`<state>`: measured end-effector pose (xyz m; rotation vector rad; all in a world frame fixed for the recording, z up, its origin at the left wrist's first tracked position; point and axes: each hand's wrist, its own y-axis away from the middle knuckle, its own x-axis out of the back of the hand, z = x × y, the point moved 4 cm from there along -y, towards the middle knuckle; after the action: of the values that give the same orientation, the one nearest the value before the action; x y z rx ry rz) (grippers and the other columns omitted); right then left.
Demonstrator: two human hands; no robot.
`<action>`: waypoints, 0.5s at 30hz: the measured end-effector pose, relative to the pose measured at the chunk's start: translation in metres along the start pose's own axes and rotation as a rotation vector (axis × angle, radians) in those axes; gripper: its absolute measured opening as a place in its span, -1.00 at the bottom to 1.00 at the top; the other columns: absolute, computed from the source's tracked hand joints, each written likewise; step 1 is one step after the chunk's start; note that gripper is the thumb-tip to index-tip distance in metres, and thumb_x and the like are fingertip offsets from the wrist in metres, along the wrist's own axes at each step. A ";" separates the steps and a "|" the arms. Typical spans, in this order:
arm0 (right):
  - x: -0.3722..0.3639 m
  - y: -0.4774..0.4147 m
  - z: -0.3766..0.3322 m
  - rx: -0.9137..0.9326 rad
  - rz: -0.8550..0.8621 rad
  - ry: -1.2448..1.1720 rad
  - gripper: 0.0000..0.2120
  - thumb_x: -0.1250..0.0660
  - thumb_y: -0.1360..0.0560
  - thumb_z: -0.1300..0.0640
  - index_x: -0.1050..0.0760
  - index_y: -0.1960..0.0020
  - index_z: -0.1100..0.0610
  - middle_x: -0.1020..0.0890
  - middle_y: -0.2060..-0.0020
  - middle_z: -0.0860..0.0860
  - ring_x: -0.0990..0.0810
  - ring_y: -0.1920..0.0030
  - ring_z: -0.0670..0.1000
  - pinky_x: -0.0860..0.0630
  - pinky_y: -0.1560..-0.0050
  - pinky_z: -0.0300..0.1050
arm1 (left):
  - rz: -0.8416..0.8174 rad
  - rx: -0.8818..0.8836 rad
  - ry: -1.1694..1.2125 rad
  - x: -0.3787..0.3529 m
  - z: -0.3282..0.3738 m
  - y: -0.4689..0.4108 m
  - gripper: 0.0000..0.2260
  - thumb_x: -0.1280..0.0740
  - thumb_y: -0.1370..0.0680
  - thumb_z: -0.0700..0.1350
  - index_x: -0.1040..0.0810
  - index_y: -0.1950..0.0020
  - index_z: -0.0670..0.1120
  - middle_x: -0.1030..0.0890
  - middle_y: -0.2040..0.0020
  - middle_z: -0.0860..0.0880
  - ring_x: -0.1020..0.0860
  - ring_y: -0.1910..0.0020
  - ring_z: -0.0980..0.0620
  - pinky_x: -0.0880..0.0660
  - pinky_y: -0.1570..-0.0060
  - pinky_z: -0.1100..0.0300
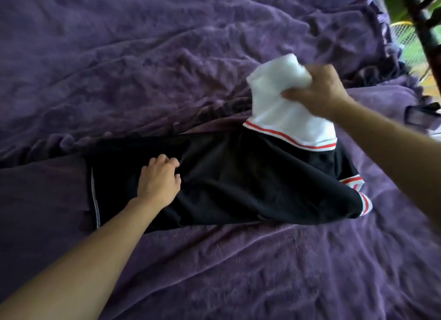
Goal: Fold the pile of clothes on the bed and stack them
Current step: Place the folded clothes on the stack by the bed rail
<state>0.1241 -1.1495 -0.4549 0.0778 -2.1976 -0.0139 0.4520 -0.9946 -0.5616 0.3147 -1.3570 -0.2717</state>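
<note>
Head view, looking down onto the bed. A rumpled purple blanket (167,57) covers the bed and serves as the working surface. No basket, box or drawer is shown, so nothing is contained: the clothing lies directly on the blanket.

A black shirt (238,176) is spread across the middle of the blanket. Its stitched hem is turned towards the left, and its red-and-white striped cuffs are gathered at the right. It is probably laid out flat so that it can be folded; no finished stack is seen.

A white cloth (281,114), edged with a red-striped band, is lifted from the right end of the shirt. Whether it is joined to the shirt or is a separate piece cannot be told.

The right hand (317,90) is clenched around the bunched top of the white cloth, which is held clear of the blanket, presumably to be drawn out or turned over.

The left hand (160,179) is set on the black shirt near the hem, apparently to anchor it. The fingers are curled against the fabric, but whether a fold is pinched cannot be told.

A small dark object (420,114) lies at the right edge and is not identified.
</note>
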 end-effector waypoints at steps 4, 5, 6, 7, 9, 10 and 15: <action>-0.014 0.114 0.006 0.581 -0.129 0.364 -0.74 -0.37 -0.34 0.14 -0.60 -0.01 0.16 -0.60 -0.06 0.16 -0.50 -0.05 0.17 -0.40 0.07 0.03 | -0.018 -0.006 -0.029 -0.002 0.008 0.014 -0.70 -0.29 -0.56 -0.06 -0.49 -0.27 -0.07 -0.47 -0.19 -0.09 -0.44 -0.13 -0.10 -0.40 -0.08 0.02; -0.027 0.138 0.021 0.567 -0.299 0.467 -0.69 -0.39 -0.32 0.17 -0.61 -0.07 0.11 -0.57 -0.20 0.14 -0.50 -0.19 0.17 -0.42 -0.04 0.06 | -0.022 -0.010 -0.034 -0.004 0.013 0.018 -0.70 -0.29 -0.55 -0.06 -0.49 -0.27 -0.07 -0.46 -0.20 -0.09 -0.43 -0.14 -0.11 -0.39 -0.09 0.02; -0.039 0.158 0.038 0.500 -0.514 0.608 -0.61 -0.40 -0.32 0.16 -0.58 -0.15 0.03 -0.45 -0.36 0.12 -0.40 -0.36 0.16 -0.38 -0.19 0.09 | -0.020 -0.017 -0.037 -0.005 0.019 0.021 -0.70 -0.29 -0.55 -0.07 -0.49 -0.27 -0.08 -0.44 -0.21 -0.09 -0.42 -0.15 -0.12 -0.38 -0.10 0.02; -0.047 0.174 0.056 0.444 -0.656 0.730 -0.54 -0.38 -0.34 0.12 -0.52 -0.23 -0.05 -0.30 -0.47 0.08 -0.23 -0.48 0.12 -0.28 -0.33 0.09 | -0.008 -0.033 -0.039 -0.006 0.027 0.024 -0.70 -0.30 -0.54 -0.08 -0.49 -0.26 -0.08 -0.42 -0.22 -0.10 -0.41 -0.16 -0.13 -0.38 -0.11 0.01; -0.050 0.189 0.069 0.371 -0.696 0.666 -0.53 -0.39 -0.33 0.13 -0.54 -0.23 -0.07 -0.28 -0.49 0.06 -0.20 -0.50 0.11 -0.27 -0.37 0.12 | 0.046 -0.103 -0.031 -0.005 0.048 0.030 -0.71 -0.31 -0.52 -0.11 -0.51 -0.24 -0.10 -0.41 -0.26 -0.12 -0.41 -0.18 -0.16 -0.39 -0.12 -0.03; -0.046 0.190 0.069 0.339 -0.584 0.496 -0.59 -0.41 -0.30 0.18 -0.60 -0.14 0.00 -0.41 -0.40 0.10 -0.36 -0.42 0.18 -0.37 -0.28 0.16 | 0.082 -0.161 -0.018 -0.004 0.062 0.033 -0.70 -0.33 -0.50 -0.14 -0.52 -0.23 -0.12 -0.42 -0.28 -0.15 -0.42 -0.18 -0.18 -0.40 -0.11 -0.06; 0.003 0.178 0.122 -0.273 0.111 0.174 -0.51 -0.39 -0.33 -0.21 -0.50 -0.21 -0.07 -0.52 -0.23 0.00 -0.48 -0.21 0.11 -0.45 -0.18 0.08 | 0.195 -0.516 0.040 -0.020 0.144 0.050 -0.63 -0.36 -0.43 -0.21 -0.54 -0.25 -0.09 -0.46 -0.28 -0.21 -0.47 -0.14 -0.24 -0.47 0.00 -0.09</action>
<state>0.0141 -0.9741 -0.5170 -0.1889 -2.0039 -0.2354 0.3073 -0.9500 -0.5351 -0.2406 -1.2187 -0.4365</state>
